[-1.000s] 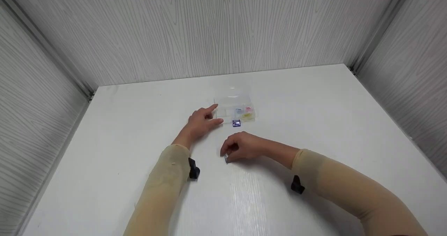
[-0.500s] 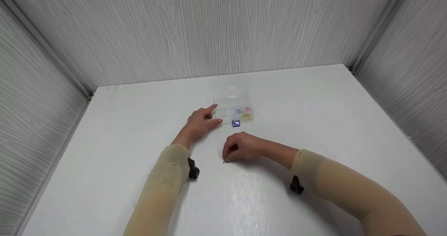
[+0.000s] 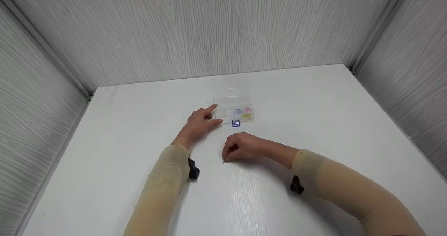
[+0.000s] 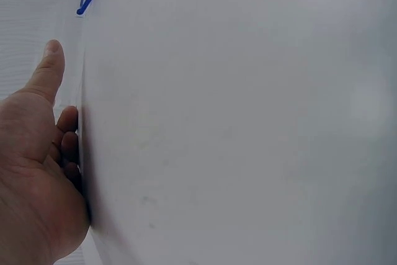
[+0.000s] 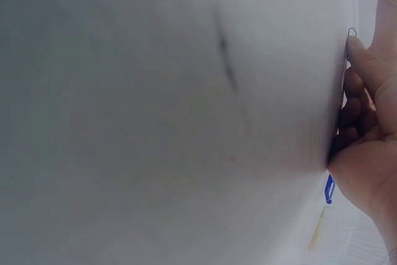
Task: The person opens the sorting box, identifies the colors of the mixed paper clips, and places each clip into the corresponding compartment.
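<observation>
My right hand (image 3: pixel 244 146) pinches a small silver paper clip (image 3: pixel 224 162) between thumb and fingertips, down at the white tabletop. Most of the clip is hidden by the fingers; in the right wrist view one wire loop of the paper clip (image 5: pixel 352 31) sticks out past the fingertips. Farther back, a clear plastic compartment box (image 3: pixel 224 120) stands with its transparent lid raised behind it. A blue latch (image 3: pixel 236 123) sits at the box's front. My left hand (image 3: pixel 199 124) rests at the box's left side, thumb and index finger stretched out along it.
Small blue, pink (image 3: pixel 247 109) and yellow (image 3: pixel 247 116) items lie in the box's right-hand compartments. A white wood-grain panel (image 3: pixel 223 30) closes off the back of the table, with more panels left and right.
The right fingertips have come together on the paper clip, which lay more exposed beside the thumb a second ago. The left hand and the box have stayed put.
</observation>
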### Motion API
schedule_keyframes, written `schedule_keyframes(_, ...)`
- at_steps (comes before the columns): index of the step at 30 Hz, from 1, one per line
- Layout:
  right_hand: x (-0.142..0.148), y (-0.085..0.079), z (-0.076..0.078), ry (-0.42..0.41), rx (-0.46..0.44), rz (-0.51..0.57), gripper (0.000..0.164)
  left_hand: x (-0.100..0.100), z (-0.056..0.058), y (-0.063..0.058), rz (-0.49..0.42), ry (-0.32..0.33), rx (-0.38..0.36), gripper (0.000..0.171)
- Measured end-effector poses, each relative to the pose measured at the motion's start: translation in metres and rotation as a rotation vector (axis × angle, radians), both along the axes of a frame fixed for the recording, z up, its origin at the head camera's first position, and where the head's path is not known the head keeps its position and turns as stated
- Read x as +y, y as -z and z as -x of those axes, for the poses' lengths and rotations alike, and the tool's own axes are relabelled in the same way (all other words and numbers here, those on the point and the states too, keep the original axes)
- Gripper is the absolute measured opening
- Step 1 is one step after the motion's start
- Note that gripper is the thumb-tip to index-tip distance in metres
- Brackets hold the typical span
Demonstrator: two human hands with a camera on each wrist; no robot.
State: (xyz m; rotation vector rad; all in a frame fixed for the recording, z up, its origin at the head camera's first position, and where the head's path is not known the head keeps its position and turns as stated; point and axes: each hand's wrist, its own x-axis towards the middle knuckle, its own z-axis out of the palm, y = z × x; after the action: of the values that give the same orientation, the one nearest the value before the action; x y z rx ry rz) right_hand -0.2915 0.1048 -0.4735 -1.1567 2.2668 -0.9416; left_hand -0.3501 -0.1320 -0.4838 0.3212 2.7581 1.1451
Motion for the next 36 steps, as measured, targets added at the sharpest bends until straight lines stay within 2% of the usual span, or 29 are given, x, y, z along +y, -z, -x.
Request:
schedule_keyframes(9, 0.0, 0.001, 0.001, 0.003, -0.031, 0.032, 0.006, 0.001, 0.0, 0.002, 0.012, -0.014, -0.008, 0.074)
schedule_keyframes(18, 0.002, -0.004, 0.001, 0.055, -0.097, 0.063, 0.006, 0.001, 0.001, 0.0, 0.02, 0.003, 0.006, 0.074)
schedule_keyframes(28, 0.008, -0.023, 0.011, 0.119, -0.065, 0.148, 0.005, 0.0, 0.003, 0.0, 0.028, 0.025, 0.038, 0.073)
schedule_keyframes(36, 0.018, -0.044, 0.027, 0.208, 0.026, 0.169, 0.004, -0.001, 0.002, -0.001, 0.008, 0.03, 0.032, 0.073)
